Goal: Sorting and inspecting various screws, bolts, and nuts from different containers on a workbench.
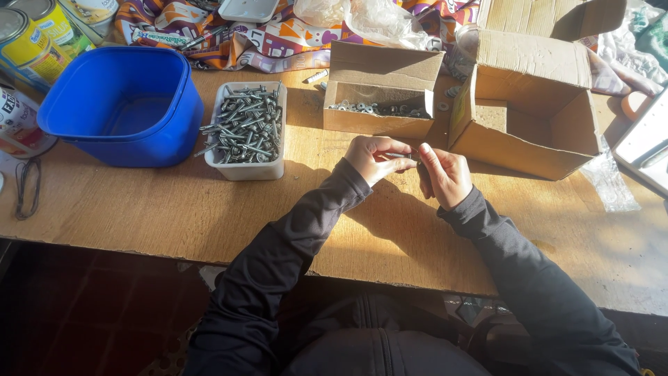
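Left hand (pixel 372 159) and right hand (pixel 445 174) meet over the wooden table (pixel 139 209), both pinching one small metal screw (pixel 400 155) between fingertips (barely visible); white tub of screws (pixel 247 129) at ten o'clock; small cardboard box (pixel 379 97) at twelve.

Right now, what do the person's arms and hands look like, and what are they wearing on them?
Both arms are covered by long black sleeves of a soft, slightly creased fabric, ending at the wrists. The left hand and right hand are bare: no gloves, and no rings, watch or bracelets that can be made out. The sleeves carry no visible markings or logos.
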